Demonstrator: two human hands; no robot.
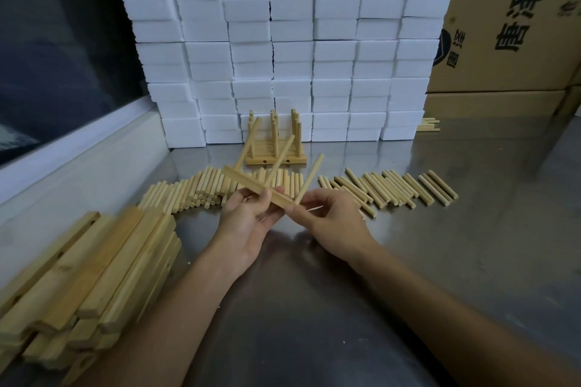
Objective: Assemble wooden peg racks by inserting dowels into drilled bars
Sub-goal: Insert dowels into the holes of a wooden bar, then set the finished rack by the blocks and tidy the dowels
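Left hand [248,223] gripping drilled bar [257,187], held up over steel table [440,245]. Two dowels already stuck in bar. Right hand [327,220] pinching third dowel [309,177] at bar's near end, maybe partly in hole; joint hidden by fingers. One finished rack [275,148] standing by white foam blocks [283,41]. Lots left: loose dowels [390,187] lying in rows behind hands, stack of bars [91,276] at left, blurry, cut off by edge. Few more dowels [428,124] half hidden far right, by cardboard box [509,19]

steel table [471,229]; white foam blocks [283,41] stacked behind; cardboard boxes [509,25] right.
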